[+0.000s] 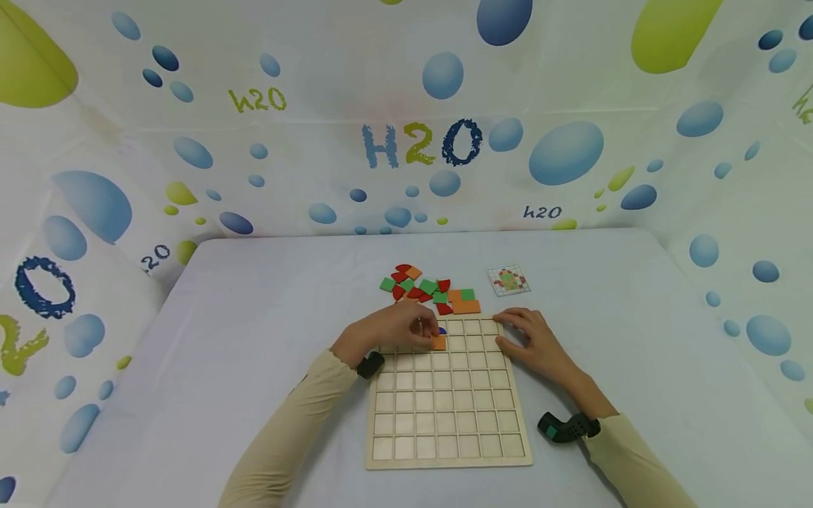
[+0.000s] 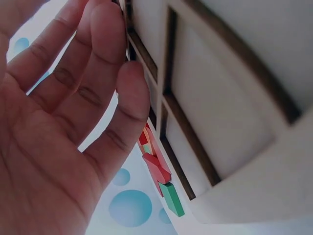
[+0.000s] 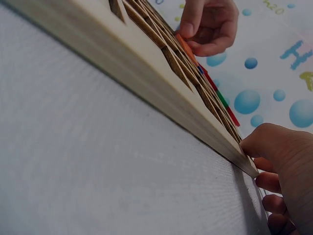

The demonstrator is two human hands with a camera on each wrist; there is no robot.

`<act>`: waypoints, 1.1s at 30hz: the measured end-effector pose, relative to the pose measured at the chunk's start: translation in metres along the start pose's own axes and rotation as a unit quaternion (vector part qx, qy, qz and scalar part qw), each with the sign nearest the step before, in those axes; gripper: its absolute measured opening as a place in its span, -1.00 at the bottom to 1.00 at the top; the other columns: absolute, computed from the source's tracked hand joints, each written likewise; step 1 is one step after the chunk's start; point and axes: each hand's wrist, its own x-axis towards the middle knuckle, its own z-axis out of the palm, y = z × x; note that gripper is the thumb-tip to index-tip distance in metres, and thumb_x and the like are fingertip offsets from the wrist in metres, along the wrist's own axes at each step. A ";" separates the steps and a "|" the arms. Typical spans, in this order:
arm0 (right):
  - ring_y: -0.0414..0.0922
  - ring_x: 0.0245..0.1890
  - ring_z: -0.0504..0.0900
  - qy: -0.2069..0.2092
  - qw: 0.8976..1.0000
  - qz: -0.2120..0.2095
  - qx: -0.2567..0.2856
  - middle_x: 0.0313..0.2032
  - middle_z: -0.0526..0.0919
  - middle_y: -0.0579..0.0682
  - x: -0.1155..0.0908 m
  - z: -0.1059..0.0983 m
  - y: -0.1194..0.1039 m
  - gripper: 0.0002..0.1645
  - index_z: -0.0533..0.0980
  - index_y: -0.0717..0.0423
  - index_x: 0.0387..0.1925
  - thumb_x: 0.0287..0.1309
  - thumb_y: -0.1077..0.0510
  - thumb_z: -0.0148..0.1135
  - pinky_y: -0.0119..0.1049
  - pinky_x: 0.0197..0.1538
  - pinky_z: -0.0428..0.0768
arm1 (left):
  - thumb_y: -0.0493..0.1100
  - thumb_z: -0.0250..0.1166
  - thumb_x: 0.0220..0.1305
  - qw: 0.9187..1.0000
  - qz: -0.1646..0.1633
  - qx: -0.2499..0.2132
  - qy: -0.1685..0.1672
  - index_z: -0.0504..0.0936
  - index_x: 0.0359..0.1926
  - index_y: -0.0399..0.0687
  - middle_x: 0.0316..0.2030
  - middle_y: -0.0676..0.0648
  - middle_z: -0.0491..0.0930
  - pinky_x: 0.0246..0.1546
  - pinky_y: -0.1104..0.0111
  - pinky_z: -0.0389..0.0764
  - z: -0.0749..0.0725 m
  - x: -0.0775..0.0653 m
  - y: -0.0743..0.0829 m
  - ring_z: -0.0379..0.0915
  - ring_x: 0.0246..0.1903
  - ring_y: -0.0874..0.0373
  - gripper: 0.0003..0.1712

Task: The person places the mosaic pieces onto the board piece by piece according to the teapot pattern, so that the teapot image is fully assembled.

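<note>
A wooden grid board [image 1: 447, 423] lies flat on the table. Over its far rows, my left hand [image 1: 396, 326] pinches an orange square tile [image 1: 439, 343] between thumb and finger. In the right wrist view that orange tile [image 3: 186, 48] is tilted against the grid. Just beyond it, a blue piece [image 1: 442, 330] shows partly in a cell of the far row. My right hand [image 1: 533, 343] grips the board's far right corner, thumb on the rim and fingers round the edge. The left wrist view shows the left palm [image 2: 44, 147] beside the grid, its pinch hidden.
Behind the board lies a loose spread of red, green and orange tiles [image 1: 428, 286], some overlapping. A small pattern card [image 1: 509, 280] sits to their right. White cloth [image 1: 267, 296] covers the table, and a printed backdrop [image 1: 317, 162] rises behind and at both sides.
</note>
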 end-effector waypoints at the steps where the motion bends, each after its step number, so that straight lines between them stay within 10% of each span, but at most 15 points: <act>1: -0.08 -0.10 0.32 0.000 1.000 -0.001 0.000 0.09 0.52 0.18 0.000 0.000 0.000 -0.53 0.56 0.19 0.09 0.10 0.26 0.36 -0.21 -0.19 0.36 | -0.15 0.38 0.22 1.000 -0.002 -0.001 -0.001 0.65 -0.24 -0.01 -0.40 0.12 0.55 -0.25 0.44 0.52 0.000 0.000 0.000 0.45 -0.36 0.27 -0.89; 33: -0.09 -0.10 0.33 0.007 1.000 -0.009 -0.002 0.08 0.52 0.17 -0.001 0.000 0.002 -0.53 0.56 0.20 0.08 0.09 0.27 0.37 -0.21 -0.18 0.36 | -0.06 0.32 0.30 0.997 -0.020 0.065 0.024 0.66 -0.25 0.04 -0.39 0.14 0.53 -0.26 0.41 0.48 -0.004 0.005 0.004 0.41 -0.32 0.25 -0.89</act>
